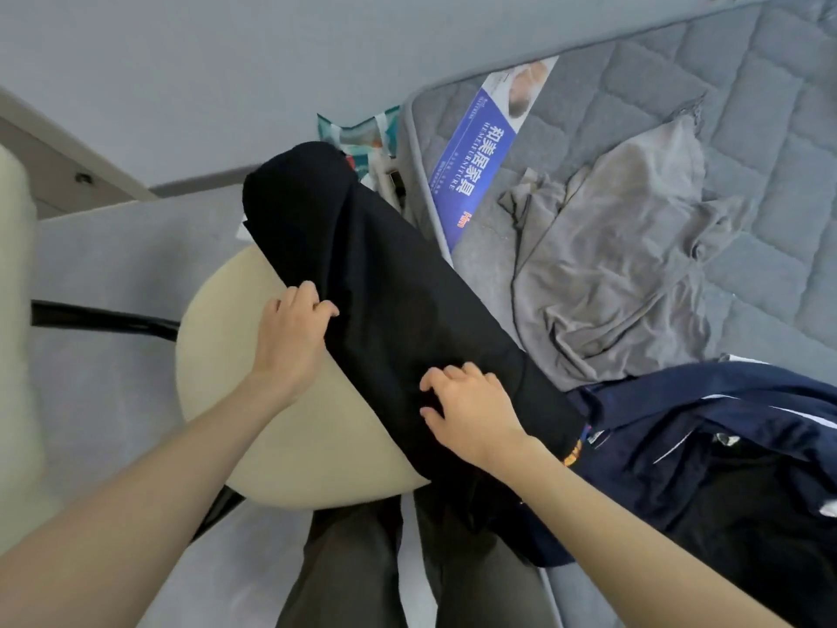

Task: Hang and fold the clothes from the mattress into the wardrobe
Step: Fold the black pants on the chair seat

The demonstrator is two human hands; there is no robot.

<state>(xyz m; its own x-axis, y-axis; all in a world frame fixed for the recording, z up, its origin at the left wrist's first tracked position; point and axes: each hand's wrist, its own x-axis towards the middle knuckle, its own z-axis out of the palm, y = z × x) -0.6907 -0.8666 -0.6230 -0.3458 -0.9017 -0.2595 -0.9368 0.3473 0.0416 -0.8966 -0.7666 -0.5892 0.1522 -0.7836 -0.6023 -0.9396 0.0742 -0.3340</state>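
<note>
Lying folded long across the cream chair seat (235, 378), the black garment (385, 287) is being held with its long axis running from far left to near right, toward the mattress (747, 129). Its left edge is being gripped by the left hand (292, 337), fingers curled over the fold. The right hand (471, 410) is being set on the near end, fingers bent and slightly spread; a grip cannot be confirmed. Far end: judged nearer the left hand.
</note>
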